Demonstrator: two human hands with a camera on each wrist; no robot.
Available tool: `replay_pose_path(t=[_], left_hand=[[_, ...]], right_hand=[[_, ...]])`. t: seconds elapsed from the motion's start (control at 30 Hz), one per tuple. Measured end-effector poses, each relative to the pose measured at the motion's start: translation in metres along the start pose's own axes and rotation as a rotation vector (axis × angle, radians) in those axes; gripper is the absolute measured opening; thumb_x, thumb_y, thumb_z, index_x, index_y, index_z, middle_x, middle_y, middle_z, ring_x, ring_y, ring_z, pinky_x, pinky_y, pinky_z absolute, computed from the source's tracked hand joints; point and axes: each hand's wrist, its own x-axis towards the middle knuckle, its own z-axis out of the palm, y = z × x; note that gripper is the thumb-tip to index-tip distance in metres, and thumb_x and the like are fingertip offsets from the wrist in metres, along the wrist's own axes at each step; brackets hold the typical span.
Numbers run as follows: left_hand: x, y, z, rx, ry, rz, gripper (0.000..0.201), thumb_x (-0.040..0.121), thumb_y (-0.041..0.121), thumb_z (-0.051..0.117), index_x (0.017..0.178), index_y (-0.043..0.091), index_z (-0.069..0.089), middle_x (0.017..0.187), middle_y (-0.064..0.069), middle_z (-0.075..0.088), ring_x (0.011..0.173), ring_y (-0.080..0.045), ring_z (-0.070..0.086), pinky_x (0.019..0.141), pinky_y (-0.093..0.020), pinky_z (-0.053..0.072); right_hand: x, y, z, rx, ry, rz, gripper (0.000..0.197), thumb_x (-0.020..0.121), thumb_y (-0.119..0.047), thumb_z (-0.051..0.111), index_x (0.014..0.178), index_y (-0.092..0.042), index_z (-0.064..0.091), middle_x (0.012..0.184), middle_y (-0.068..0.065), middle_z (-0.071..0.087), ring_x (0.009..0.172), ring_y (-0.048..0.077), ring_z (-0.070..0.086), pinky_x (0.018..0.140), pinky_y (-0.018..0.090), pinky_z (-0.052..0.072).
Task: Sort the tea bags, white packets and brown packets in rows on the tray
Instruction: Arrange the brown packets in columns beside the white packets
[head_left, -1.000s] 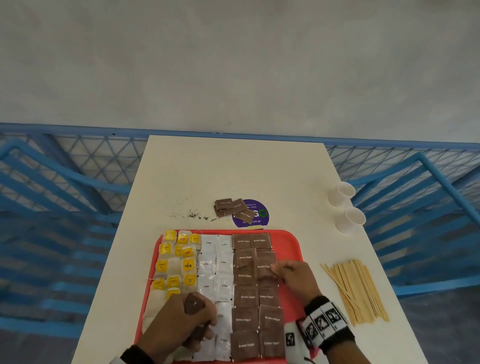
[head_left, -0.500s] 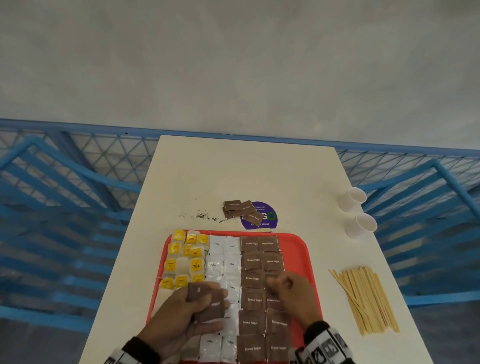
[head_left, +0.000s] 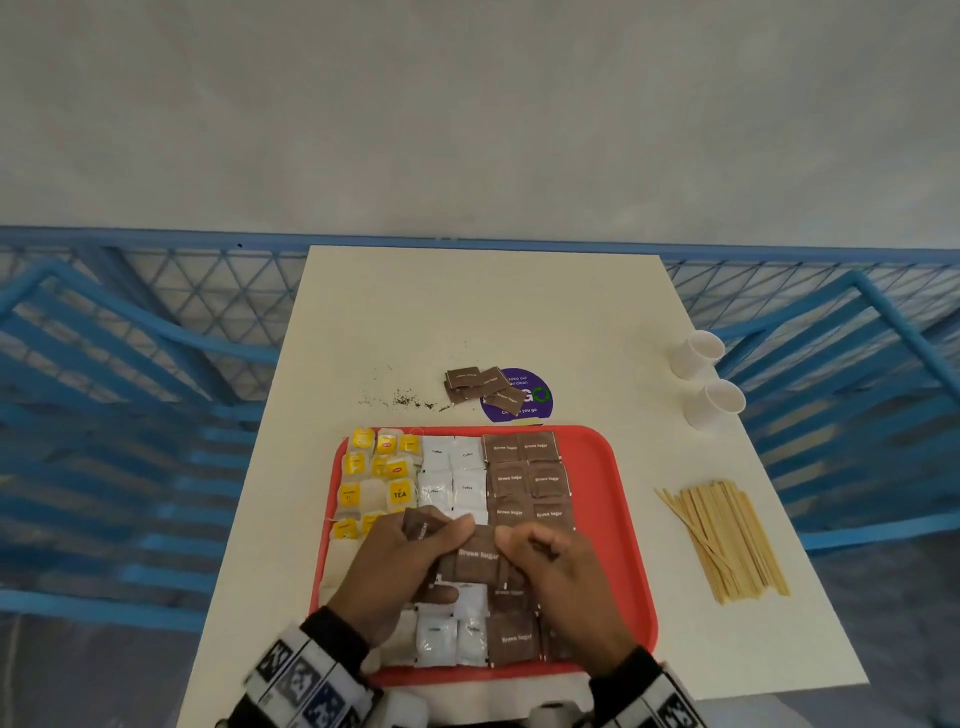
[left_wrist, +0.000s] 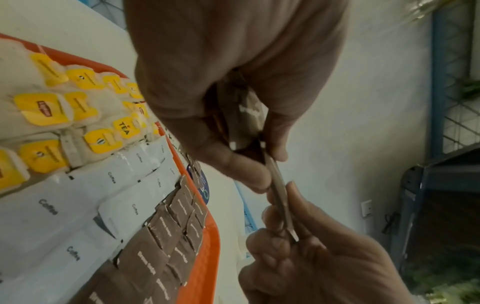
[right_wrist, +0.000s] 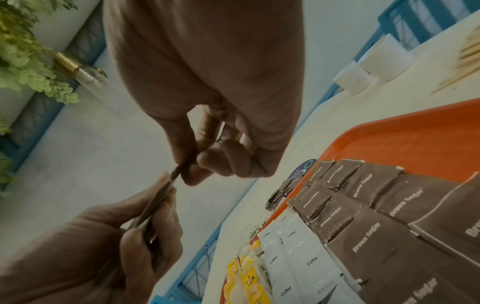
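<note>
Red plastic forms the tray (head_left: 623, 519) on the white table (head_left: 467, 312), and three bands are laid out on it: tea bags (head_left: 379, 467) with yellow tags at the left, white packets (head_left: 452, 473) marked "Coffee" in the middle, brown packets (head_left: 527, 478) marked "Brown Sugar" to their right. Above the near part of the tray a small stack of brown sugar packets (head_left: 475, 564) is gripped in the left hand (head_left: 400, 566) — thumb on top, fingers curled beneath. One packet of that stack is pinched at its edge between thumb and forefinger of the right hand (head_left: 566, 587), so both hands are closed on the same bundle. A few loose brown packets (head_left: 480, 387) are seen beyond the tray, partly over a purple sticker (head_left: 530, 395). Two white cups (head_left: 706, 379) and a bundle of wooden stirrers (head_left: 727, 540) are placed to the right — well apart from the tray.
</note>
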Motion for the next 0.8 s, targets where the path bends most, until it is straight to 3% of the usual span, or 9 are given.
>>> replay_pose_path(t=[0.17,0.23,0.37,0.43,0.5,0.67,0.8], left_hand=[[-0.005,0.003,-0.004,-0.059,-0.039,-0.052,0.023,0.083,0.036,0.076,0.082,0.013,0.069,0.077,-0.008,0.071,0.064,-0.014,0.067,0.052,-0.026,0.054],[-0.008,0.002,-0.006,0.001,-0.112,-0.046,0.025,0.087,0.035,0.073,0.087,0.010,0.069,0.081,-0.010,0.073,0.069,-0.018,0.070,0.053,-0.028,0.055],[-0.010,-0.002,-0.010,0.131,-0.188,-0.020,0.021,0.089,0.028,0.073,0.084,0.007,0.071,0.079,-0.014,0.073,0.070,-0.023,0.070,0.051,-0.028,0.054],[-0.009,-0.004,-0.009,0.122,-0.179,-0.024,0.019,0.090,0.024,0.072,0.085,0.006,0.071,0.076,-0.014,0.072,0.067,-0.023,0.068,0.050,-0.027,0.054],[-0.009,-0.006,-0.008,0.111,-0.172,-0.023,0.018,0.091,0.022,0.070,0.087,0.005,0.071,0.075,-0.013,0.071,0.064,-0.022,0.068,0.049,-0.028,0.054],[-0.006,-0.014,-0.006,0.140,-0.159,-0.051,0.019,0.090,0.014,0.072,0.096,-0.003,0.068,0.079,-0.016,0.074,0.070,-0.024,0.071,0.050,-0.029,0.055],[-0.005,-0.023,-0.012,0.199,-0.163,-0.102,0.019,0.088,0.015,0.075,0.093,-0.003,0.068,0.080,-0.017,0.074,0.070,-0.024,0.072,0.051,-0.029,0.055]], right_hand=[[-0.005,-0.001,0.001,0.016,0.027,-0.045,0.032,0.091,-0.037,0.065,0.075,-0.009,0.070,0.072,0.013,0.066,0.066,0.024,0.058,0.067,0.035,0.048],[-0.005,0.001,0.000,0.023,0.070,-0.043,0.032,0.092,-0.036,0.065,0.079,-0.007,0.072,0.065,0.003,0.062,0.063,0.013,0.053,0.063,0.026,0.044],[-0.005,0.000,-0.003,-0.001,0.114,-0.035,0.036,0.089,-0.039,0.065,0.073,-0.008,0.070,0.062,0.011,0.062,0.059,0.011,0.053,0.060,0.025,0.044],[-0.008,-0.001,-0.001,-0.009,0.130,-0.003,0.040,0.085,-0.044,0.063,0.064,-0.011,0.064,0.054,-0.001,0.056,0.052,0.008,0.048,0.053,0.020,0.040],[-0.010,-0.001,0.001,0.009,0.129,0.037,0.038,0.085,-0.046,0.063,0.063,-0.015,0.062,0.053,-0.005,0.054,0.049,0.008,0.046,0.050,0.020,0.038],[-0.015,0.007,0.003,0.075,0.056,0.109,0.017,0.089,-0.025,0.071,0.085,-0.009,0.075,0.078,0.010,0.074,0.067,0.013,0.065,0.065,0.024,0.053],[-0.001,0.020,-0.001,0.061,0.130,0.178,0.016,0.089,-0.019,0.070,0.078,-0.009,0.077,0.068,-0.001,0.073,0.057,0.004,0.062,0.056,0.017,0.047]])
